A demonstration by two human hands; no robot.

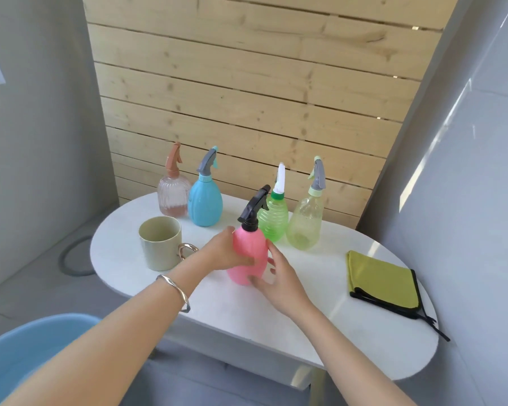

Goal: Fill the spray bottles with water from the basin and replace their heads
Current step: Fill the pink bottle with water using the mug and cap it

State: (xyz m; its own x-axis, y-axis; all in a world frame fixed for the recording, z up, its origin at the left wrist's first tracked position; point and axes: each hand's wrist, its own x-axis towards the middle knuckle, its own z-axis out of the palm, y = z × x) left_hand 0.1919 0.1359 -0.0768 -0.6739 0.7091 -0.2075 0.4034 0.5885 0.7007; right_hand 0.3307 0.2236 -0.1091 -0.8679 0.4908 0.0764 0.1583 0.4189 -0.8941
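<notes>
Two hands are clasping the pink bottle point(247, 247), standing mid-frame on the worktop point(276, 332): left hand point(223, 253) fingers wrapping its flank, right hand point(279, 276) fingers gripping its base; its black head point(252, 209) is sitting on top, so probably best steadying the body low, twisting at the collar

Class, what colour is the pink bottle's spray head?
Black: the spray head on the pink bottle, best in the head view.

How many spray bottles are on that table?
5. Back left, a clear brown-topped bottle and a blue one; right, a green one and a pale one; in front, a pink one. None looks hidden.
</notes>
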